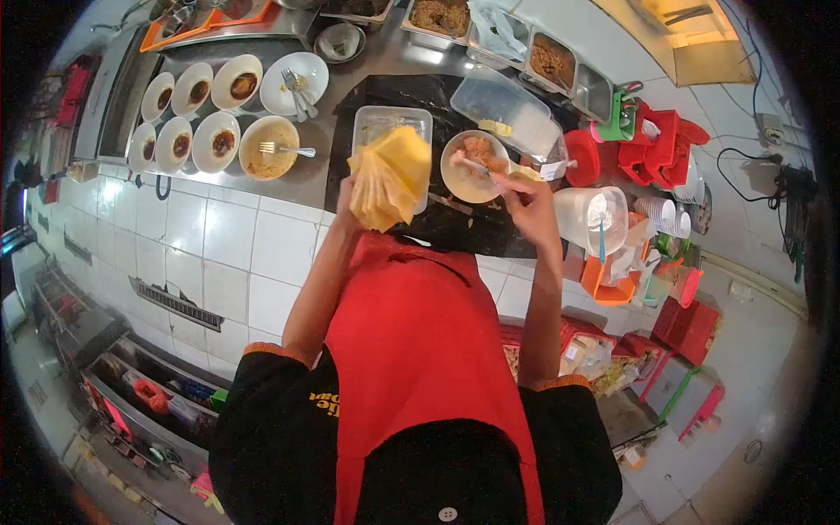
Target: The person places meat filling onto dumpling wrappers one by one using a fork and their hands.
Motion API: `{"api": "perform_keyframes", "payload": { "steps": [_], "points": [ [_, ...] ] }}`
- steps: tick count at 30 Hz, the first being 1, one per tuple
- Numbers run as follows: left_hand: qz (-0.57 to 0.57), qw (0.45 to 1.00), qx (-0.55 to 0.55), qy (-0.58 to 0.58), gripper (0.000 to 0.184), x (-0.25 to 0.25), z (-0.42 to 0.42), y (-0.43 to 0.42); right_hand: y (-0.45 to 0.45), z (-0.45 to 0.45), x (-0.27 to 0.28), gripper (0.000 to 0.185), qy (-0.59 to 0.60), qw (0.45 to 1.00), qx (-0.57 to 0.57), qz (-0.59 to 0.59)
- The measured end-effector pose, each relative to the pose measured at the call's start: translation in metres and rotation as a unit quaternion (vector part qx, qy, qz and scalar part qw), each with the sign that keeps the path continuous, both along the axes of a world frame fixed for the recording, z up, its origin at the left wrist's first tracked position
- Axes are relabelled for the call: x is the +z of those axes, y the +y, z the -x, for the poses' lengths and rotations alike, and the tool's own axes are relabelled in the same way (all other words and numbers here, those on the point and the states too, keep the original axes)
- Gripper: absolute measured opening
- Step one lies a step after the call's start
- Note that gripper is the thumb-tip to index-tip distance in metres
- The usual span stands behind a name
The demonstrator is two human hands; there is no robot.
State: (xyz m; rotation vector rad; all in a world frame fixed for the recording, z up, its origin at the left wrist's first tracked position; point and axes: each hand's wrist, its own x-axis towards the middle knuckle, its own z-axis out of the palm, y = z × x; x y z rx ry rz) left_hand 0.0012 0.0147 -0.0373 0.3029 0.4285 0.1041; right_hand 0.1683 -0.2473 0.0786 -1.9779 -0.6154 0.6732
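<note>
My left hand (345, 206) is closed around a fanned stack of yellow dough wrappers (391, 178), held above a clear plastic tub (367, 121). My right hand (530, 206) is closed on the handle of a small spreader (473, 164); its tip dips into pinkish filling. That filling (486, 149) lies against one side of a cream bowl (465, 186). Something pale yellow (528, 173) shows by the right fingers, perhaps a wrapper, though I cannot tell for certain. Behind the bowl lies a clear plastic lid or box (500, 94) with a small yellow piece on it.
Several bowls with dark sauce (213, 143) stand at the left, beside a used bowl (269, 163) with a fork and a plate (309, 68) of cutlery. Metal food pans (551, 61) line the back. A white tub (581, 217) and red baskets (652, 149) stand at the right.
</note>
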Motion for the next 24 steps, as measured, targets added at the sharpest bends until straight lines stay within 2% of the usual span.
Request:
{"api": "perform_keyframes", "payload": {
  "steps": [2,3,4,6,7,10,14,16,17,18,20,22,24],
  "points": [
    [0.055,0.995,-0.038,-0.069,0.052,0.02,-0.012,-0.012,0.017,0.015,0.03,0.021,-0.105,0.993,-0.024,-0.044],
    [0.068,0.996,-0.045,-0.044,0.053,0.029,-0.016,-0.018,0.027,0.022,0.04,0.019,-0.086,0.993,-0.061,-0.045],
    [0.069,0.995,-0.047,-0.046,0.053,0.035,-0.022,-0.023,0.033,0.024,0.036,0.019,-0.088,0.993,-0.063,-0.044],
    [0.056,0.996,-0.063,-0.01,0.054,0.04,-0.032,-0.028,0.041,0.023,0.016,0.018,-0.212,0.966,-0.078,-0.128],
    [0.077,0.992,-0.073,-0.065,0.056,0.037,-0.038,-0.028,0.041,0.025,0.007,0.019,-0.177,0.97,-0.086,-0.143],
    [0.084,0.99,-0.072,-0.082,0.057,0.047,-0.044,-0.028,0.037,0.022,0.001,0.022,-0.165,0.969,-0.084,-0.163],
    [0.127,0.978,-0.014,-0.162,0.055,0.033,-0.029,-0.026,0.01,0.015,0.025,0.024,-0.098,0.979,-0.082,-0.16],
    [0.051,0.991,-0.053,-0.111,0.053,0.035,-0.033,-0.016,0.0,0.009,0.04,0.024,0.01,0.99,-0.056,-0.128],
    [0.052,0.991,-0.053,-0.111,0.053,0.036,-0.031,-0.02,0.001,0.009,0.043,0.028,0.001,0.983,-0.047,-0.18],
    [-0.074,0.994,-0.079,-0.027,0.055,0.068,-0.032,-0.026,0.008,0.009,0.054,0.028,0.0,0.983,-0.05,-0.178],
    [-0.2,0.972,-0.109,0.054,0.058,0.083,-0.032,-0.033,0.017,0.004,0.069,0.036,-0.035,0.996,-0.013,-0.075],
    [-0.221,0.968,-0.122,-0.019,0.059,0.079,-0.03,-0.036,0.016,-0.001,0.064,0.04,-0.04,0.997,-0.009,-0.058],
    [-0.186,0.975,-0.119,-0.01,0.059,0.083,-0.028,-0.034,0.018,-0.003,0.066,0.04,0.058,0.995,-0.027,-0.074]
  ]
}}
